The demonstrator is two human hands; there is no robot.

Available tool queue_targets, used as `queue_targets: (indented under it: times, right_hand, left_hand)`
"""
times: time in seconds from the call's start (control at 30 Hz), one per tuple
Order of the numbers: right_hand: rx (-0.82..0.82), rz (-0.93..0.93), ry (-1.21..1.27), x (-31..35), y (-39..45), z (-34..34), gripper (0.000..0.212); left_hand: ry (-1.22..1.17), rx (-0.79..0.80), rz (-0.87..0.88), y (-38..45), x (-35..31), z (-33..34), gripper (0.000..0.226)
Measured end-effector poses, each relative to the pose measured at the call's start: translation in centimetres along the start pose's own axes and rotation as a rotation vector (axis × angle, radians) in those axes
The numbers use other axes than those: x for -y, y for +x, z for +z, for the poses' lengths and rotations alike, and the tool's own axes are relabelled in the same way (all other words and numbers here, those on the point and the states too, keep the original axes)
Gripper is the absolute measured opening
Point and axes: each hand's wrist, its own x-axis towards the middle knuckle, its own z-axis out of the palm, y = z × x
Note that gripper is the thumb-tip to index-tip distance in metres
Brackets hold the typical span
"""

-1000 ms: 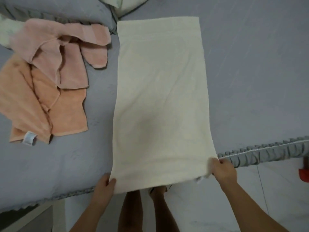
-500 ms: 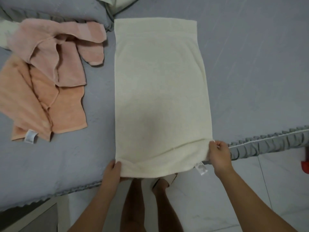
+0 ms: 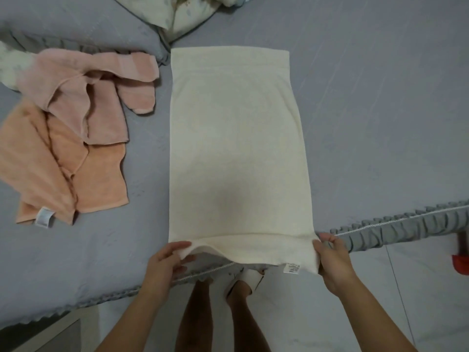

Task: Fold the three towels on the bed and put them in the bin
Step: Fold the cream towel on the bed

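Note:
A cream towel [image 3: 236, 148] lies lengthwise on the grey bed [image 3: 380, 123], spread flat, its near end raised and hanging past the bed's edge. My left hand [image 3: 166, 260] pinches the near left corner. My right hand [image 3: 332, 257] grips the near right corner, beside a small white label. To the left a pink towel [image 3: 83, 97] lies crumpled, partly over a rumpled orange towel [image 3: 58, 171] that has a white tag. No bin is clearly in view.
A grey pillow [image 3: 88, 24] and a pale patterned pillow [image 3: 182, 13] sit at the head of the bed. The bed's ruffled edge [image 3: 406, 224] runs across the lower frame. A red object [image 3: 462, 265] shows at the right edge on the tiled floor. My legs stand below.
Both hands have lifted the towel's near end up and forward over the bed edge, so less of it hangs down. The pink and orange towels have not moved.

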Motion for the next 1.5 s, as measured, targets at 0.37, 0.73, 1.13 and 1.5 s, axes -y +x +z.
queue_targets:
  times: [0.37,0.73,1.13,1.5]
  right_hand:
    - [0.306,0.003,0.113,7.5,1.1,2.3,0.057]
    - [0.089,-0.504,-1.253,11.9,5.5,7.8,0.041]
    - [-0.174,-0.669,-0.372,23.4,11.3,12.9,0.037]
    - [-0.191,-0.633,-0.524,27.6,17.3,16.6,0.02]
  left_hand:
    - [0.2,-0.275,0.289,2.4,-7.3,0.5,0.026]
    - [0.34,-0.292,0.314,12.3,-18.5,2.1,0.024]
    - [0.17,-0.264,0.497,20.8,-27.8,5.1,0.026]
    - [0.374,-0.262,0.436,25.7,-30.2,6.1,0.028]
